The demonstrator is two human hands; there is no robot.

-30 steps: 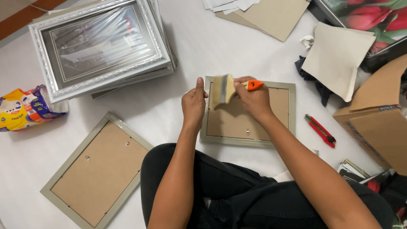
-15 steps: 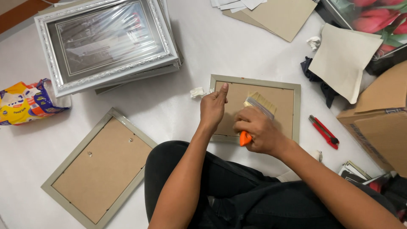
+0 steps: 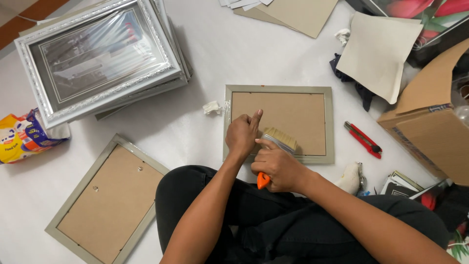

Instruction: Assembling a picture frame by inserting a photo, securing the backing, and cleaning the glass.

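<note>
A white floor is crowded with frames and card; the grey frame [image 3: 279,124] lies face down before the person's knees. The right hand [image 3: 279,168] grips a wide brush [image 3: 276,146], bristles on the backing, while the left hand [image 3: 242,133] rests loosely curled at its near-left corner; brushing looks underway, most of the board seemingly left

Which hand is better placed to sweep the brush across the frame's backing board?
Probably the right hand: it grips the brush by its orange handle, bristles on the backing of the frame. The left hand holds no tool and rests on the frame.
</note>
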